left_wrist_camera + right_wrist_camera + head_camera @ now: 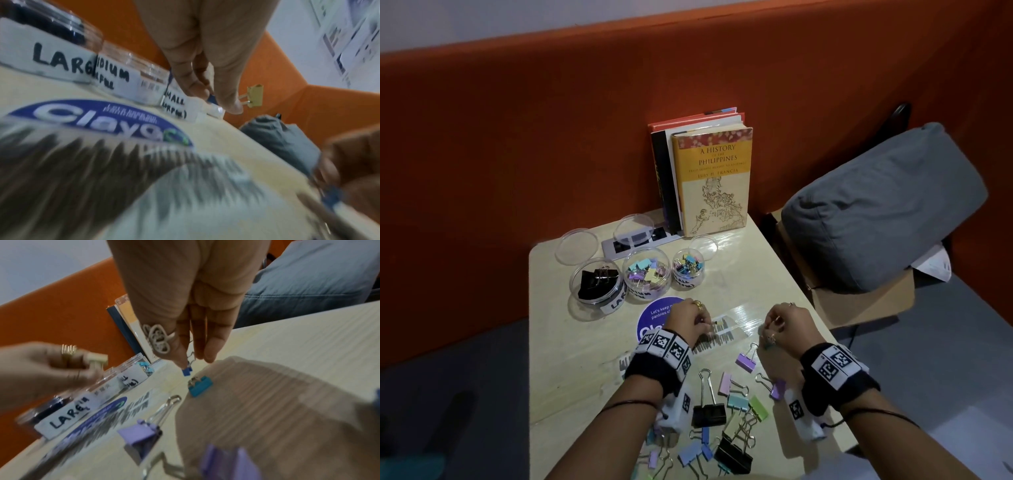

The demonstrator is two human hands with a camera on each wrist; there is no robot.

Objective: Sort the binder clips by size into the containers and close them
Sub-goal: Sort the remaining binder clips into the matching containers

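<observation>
Three open clear containers stand in a row: large (pixel 595 281) with black clips, medium (pixel 647 275) and small (pixel 688 269) with pastel clips. My left hand (pixel 709 325) hovers in front of them and pinches a small yellow clip (pixel 256 95) by its wire handles. To its right, my right hand (pixel 195 360) pinches a small blue clip (pixel 187 371) by its handle just above the table. A small teal clip (pixel 200 386) lies beside it. Several unsorted clips lie near me, among them a large black one (pixel 709 414) and a purple one (pixel 745 359).
Three clear lids (pixel 577 246) lie behind the containers, by a power strip (pixel 640 238). Books (pixel 712 178) lean on the orange wall at the back. A round blue sticker (pixel 654 320) marks the table. A grey cushion (pixel 883 209) sits on a box to the right.
</observation>
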